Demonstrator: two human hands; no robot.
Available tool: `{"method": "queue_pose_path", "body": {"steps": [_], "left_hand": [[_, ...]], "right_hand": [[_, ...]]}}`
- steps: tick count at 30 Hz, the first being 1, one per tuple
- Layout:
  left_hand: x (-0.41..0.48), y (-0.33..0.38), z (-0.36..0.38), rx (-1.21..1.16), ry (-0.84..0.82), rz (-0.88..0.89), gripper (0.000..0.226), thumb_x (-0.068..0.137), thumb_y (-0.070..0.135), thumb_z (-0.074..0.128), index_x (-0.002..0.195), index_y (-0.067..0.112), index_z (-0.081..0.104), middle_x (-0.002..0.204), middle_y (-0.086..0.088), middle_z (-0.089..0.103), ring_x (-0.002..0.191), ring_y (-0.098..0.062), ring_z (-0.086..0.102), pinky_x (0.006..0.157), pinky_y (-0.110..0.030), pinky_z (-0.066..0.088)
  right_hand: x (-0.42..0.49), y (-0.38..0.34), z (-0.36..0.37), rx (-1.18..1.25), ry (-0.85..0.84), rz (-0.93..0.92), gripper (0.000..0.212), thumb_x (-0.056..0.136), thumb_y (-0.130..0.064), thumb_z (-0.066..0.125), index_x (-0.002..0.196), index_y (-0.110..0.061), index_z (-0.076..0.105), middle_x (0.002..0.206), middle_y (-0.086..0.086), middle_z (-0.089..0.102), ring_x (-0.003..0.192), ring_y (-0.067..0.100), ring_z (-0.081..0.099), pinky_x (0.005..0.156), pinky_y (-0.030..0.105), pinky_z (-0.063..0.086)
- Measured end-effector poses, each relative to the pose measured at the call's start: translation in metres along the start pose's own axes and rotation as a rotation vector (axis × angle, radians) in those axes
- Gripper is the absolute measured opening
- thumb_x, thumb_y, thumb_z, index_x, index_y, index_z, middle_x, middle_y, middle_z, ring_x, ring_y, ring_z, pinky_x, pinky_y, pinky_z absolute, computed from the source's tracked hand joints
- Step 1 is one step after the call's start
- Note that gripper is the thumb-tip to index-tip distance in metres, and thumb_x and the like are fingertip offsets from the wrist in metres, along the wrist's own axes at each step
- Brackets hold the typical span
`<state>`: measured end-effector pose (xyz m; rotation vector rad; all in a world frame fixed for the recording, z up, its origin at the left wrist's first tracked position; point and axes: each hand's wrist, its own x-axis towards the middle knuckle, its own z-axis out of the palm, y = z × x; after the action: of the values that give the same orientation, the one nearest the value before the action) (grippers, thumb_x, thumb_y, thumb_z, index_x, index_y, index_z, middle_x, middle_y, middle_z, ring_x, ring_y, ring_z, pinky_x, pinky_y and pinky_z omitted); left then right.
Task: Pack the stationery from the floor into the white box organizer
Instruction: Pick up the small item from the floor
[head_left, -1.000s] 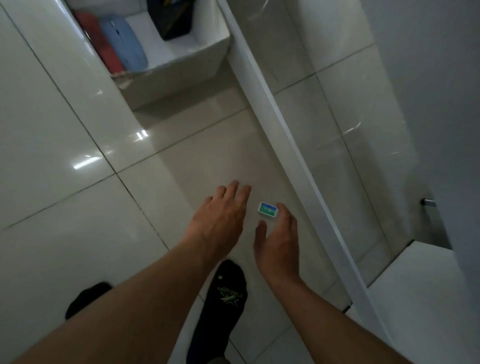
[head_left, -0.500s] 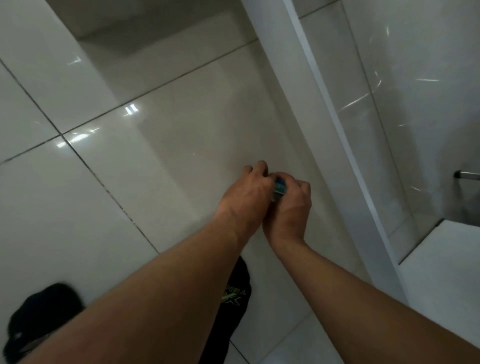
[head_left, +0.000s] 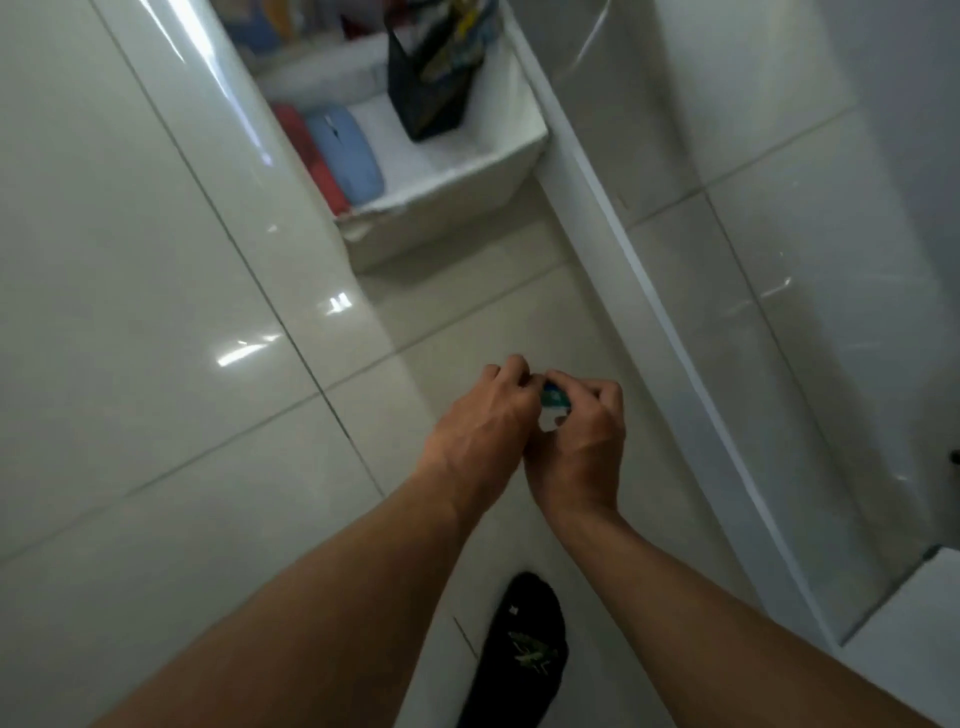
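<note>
Both bare hands meet above the glossy pale floor tiles (head_left: 156, 312), with a small green, blue and white rectangular eraser (head_left: 554, 406) pinched between them. The left hand (head_left: 480, 431) is curled, its fingertips closed on the eraser's left side; the right hand (head_left: 584, 447) is curled too, its thumb and fingers gripping the eraser's right side and underside. Only a sliver of the eraser shows between the fingers, a green and blue band over a white end, and any printing on it is too blurred to read.

Well ahead of the hands, the white box organizer (head_left: 457, 192) sits on the floor, tucked between a glossy wall panel on its left and a white door frame (head_left: 649, 291) on its right. In its near compartment a red elongated pouch (head_left: 311, 161) lies against the left wall with a light blue rounded case (head_left: 345, 153) just beside it, touching. Further right stands a black open-topped bag (head_left: 431, 98), upright, with yellowish items poking out of its top that cannot be identified. More coloured things fill a rear compartment, but they are too blurred to name.

Below the forearms a foot in a black sock (head_left: 524, 649) rests on the tiles; the sock carries a greenish-yellow logo, its lettering unreadable.
</note>
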<state>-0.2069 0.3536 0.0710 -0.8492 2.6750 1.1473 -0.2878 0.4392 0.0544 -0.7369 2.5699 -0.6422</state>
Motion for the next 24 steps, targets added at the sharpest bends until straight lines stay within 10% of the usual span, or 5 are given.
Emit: {"method": "queue_pose_path", "body": {"steps": [9, 24], "left_hand": [[-0.036, -0.022, -0.125, -0.051, 0.169, -0.062, 0.048, 0.098, 0.01, 0.061, 0.145, 0.016, 0.053, 0.132, -0.005, 0.051, 0.109, -0.017, 0.055, 0.09, -0.03, 0.051], [0.073, -0.097, -0.231, -0.401, 0.419, -0.348, 0.04, 0.091, 0.011, 0.072, 0.131, 0.018, 0.067, 0.117, -0.005, 0.073, 0.095, -0.013, 0.068, 0.063, -0.005, 0.042]], "right_hand": [[0.008, -0.13, -0.025, 0.013, -0.065, -0.198, 0.04, 0.086, -0.028, 0.081, 0.124, -0.017, 0.072, 0.117, 0.002, 0.053, 0.095, 0.015, 0.061, 0.076, 0.01, 0.049], [0.125, -0.253, 0.015, 0.097, -0.226, -0.388, 0.072, 0.076, -0.007, 0.086, 0.14, -0.02, 0.055, 0.128, 0.003, 0.065, 0.118, 0.019, 0.06, 0.095, 0.034, 0.057]]}}
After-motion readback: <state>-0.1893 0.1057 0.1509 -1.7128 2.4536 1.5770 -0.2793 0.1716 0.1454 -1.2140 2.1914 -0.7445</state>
